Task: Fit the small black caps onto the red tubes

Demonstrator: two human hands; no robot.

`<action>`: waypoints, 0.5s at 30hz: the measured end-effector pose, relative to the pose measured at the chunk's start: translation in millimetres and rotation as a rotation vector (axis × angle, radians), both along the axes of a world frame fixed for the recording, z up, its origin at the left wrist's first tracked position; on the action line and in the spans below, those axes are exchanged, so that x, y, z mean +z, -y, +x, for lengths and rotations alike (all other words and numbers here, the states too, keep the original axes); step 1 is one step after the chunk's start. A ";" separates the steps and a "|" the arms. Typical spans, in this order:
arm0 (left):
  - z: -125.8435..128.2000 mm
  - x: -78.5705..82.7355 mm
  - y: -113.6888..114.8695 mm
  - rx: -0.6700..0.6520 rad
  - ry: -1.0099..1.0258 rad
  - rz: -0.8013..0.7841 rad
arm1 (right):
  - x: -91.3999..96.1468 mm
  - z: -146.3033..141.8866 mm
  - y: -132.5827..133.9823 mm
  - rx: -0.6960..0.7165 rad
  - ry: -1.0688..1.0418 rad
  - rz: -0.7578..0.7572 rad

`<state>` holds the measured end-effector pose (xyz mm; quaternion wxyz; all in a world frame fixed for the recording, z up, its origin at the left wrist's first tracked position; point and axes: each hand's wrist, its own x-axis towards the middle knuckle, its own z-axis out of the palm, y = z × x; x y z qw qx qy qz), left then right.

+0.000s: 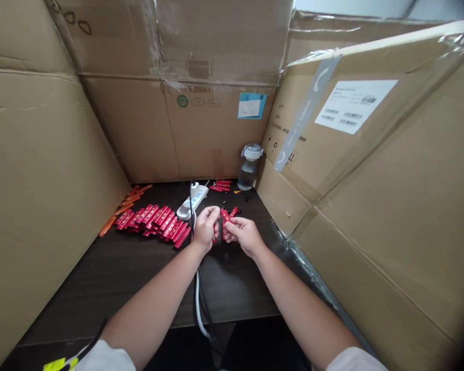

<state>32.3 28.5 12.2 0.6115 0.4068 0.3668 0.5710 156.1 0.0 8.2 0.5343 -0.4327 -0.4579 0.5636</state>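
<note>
Near the middle of the dark table, my right hand (244, 234) is closed, its thumb and fingers pinching a small flat red piece with gold marks (226, 215). Close beside it on the left, my left hand (206, 228) has curled fingers, and a bit of red shows at its palm; what exactly it holds is mostly hidden. Another red piece (234, 211) shows just behind my right fingers. To the left of my hands lies a long overlapping row of red pieces with gold lettering (154, 220).
A white power strip (193, 201) with a plug and cables lies just behind my left hand. More red pieces (220, 185) and a water bottle (248, 167) are at the back. Orange strips (126, 206) line the left edge. Cardboard walls (216, 139) enclose the table.
</note>
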 end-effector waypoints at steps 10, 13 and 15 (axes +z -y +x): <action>-2.0 -6.3 1.5 -0.153 -0.130 0.082 | -1.0 5.7 -2.5 -0.019 0.255 0.159; -2.6 -8.5 0.5 -0.080 -0.243 0.233 | 2.9 11.9 -4.8 -0.189 0.262 0.225; -2.7 -8.8 1.1 -0.086 -0.326 0.322 | 3.7 15.3 -5.5 -0.173 0.282 0.246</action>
